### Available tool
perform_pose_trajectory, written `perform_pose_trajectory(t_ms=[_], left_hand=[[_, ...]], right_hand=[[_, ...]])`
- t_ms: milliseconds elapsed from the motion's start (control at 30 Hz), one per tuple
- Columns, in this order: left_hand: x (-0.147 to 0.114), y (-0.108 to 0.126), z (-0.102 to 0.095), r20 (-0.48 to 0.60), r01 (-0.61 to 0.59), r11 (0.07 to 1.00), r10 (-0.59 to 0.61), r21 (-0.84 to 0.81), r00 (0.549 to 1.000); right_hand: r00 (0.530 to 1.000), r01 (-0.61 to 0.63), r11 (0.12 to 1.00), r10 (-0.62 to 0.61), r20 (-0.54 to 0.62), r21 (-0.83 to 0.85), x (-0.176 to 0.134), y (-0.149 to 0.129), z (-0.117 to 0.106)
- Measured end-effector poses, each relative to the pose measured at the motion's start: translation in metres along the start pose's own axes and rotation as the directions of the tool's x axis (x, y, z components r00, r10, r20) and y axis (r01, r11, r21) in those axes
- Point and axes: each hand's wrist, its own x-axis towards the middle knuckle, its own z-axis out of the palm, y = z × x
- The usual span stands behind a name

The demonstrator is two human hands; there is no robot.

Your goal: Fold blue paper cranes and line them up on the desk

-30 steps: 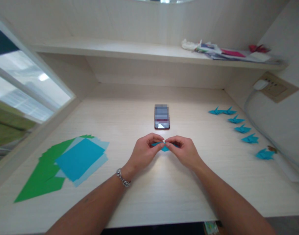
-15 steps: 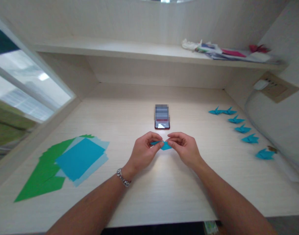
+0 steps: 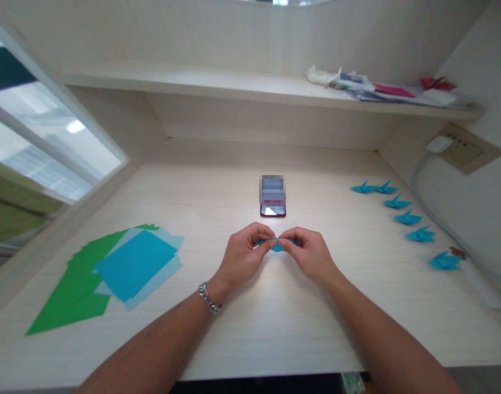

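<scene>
Between my two hands is a small folded piece of blue paper (image 3: 278, 248), mostly covered by my fingers. My left hand (image 3: 247, 249), with a chain bracelet on the wrist, pinches its left side between thumb and fingers. On the other side my right hand (image 3: 306, 249) pinches the paper the same way, the two thumb tips almost meeting at its middle. Just beyond the hands lies a phone (image 3: 273, 197). Several folded blue paper cranes (image 3: 408, 218) stand in a curved row on the right side of the desk.
Blue paper sheets (image 3: 138, 264) overlap green sheets (image 3: 70, 293) on the left of the desk (image 3: 217, 339). A shelf (image 3: 217, 82) spans the back, bearing papers (image 3: 392, 93). At right, a white plug (image 3: 440, 144) sits in a wall socket, its cable (image 3: 423, 191) running down beside the cranes.
My right hand has come in slightly to the left and closed its thumb onto the paper near my left thumb. Less of the blue paper shows between the hands now.
</scene>
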Motion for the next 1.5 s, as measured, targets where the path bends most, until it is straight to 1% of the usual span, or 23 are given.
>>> perform_pose_trajectory(t_ms=[133,333,500,600,800,933,1033,1233,1367,1433,1500], left_hand=[[0.001,-0.001,-0.001,0.027,-0.024,1.000,0.025,-0.018,0.999],[0.001,-0.002,0.001,0.018,-0.026,0.998,0.025,0.056,1.000],[0.000,0.001,0.002,0.003,-0.014,0.999,0.014,0.037,1.000],[0.000,0.004,0.001,-0.027,-0.022,0.999,0.023,0.042,0.999],[0.001,0.007,0.001,-0.089,-0.024,0.999,0.028,0.045,0.996],[0.002,0.006,0.001,-0.103,-0.007,1.000,0.006,-0.002,0.995],[0.002,0.005,0.001,-0.112,0.020,0.999,-0.025,-0.046,0.993],[0.003,0.004,0.001,-0.079,0.056,0.991,-0.066,-0.119,0.995],[0.004,0.000,-0.001,-0.056,0.068,0.988,-0.076,-0.139,0.995],[0.005,-0.003,-0.002,-0.030,0.083,0.989,-0.087,-0.124,0.996],[0.006,-0.005,-0.002,0.005,0.108,0.990,-0.108,-0.090,0.994]], right_hand=[[1.000,-0.002,1.000,0.002,-0.004,-0.013,0.000,0.000,-0.001],[0.999,0.041,0.998,-0.040,0.016,-0.055,-0.001,-0.002,0.000],[0.997,0.073,0.993,-0.069,0.043,-0.089,-0.003,-0.006,0.000],[0.998,0.056,0.997,-0.054,0.044,-0.049,-0.002,-0.006,0.001],[0.998,-0.045,0.998,0.042,0.047,0.053,0.001,0.000,0.001],[0.996,-0.077,0.987,0.070,0.056,0.140,0.002,0.004,0.000],[0.994,-0.101,0.981,0.092,0.062,0.166,0.004,0.007,0.000],[0.994,-0.110,0.976,0.102,0.049,0.189,0.004,0.006,-0.001],[0.990,-0.139,0.967,0.133,0.039,0.216,0.006,0.009,-0.003],[0.991,-0.137,0.976,0.134,0.030,0.169,0.006,0.011,-0.004],[0.994,-0.108,0.991,0.107,0.029,0.075,0.006,0.013,-0.005]])
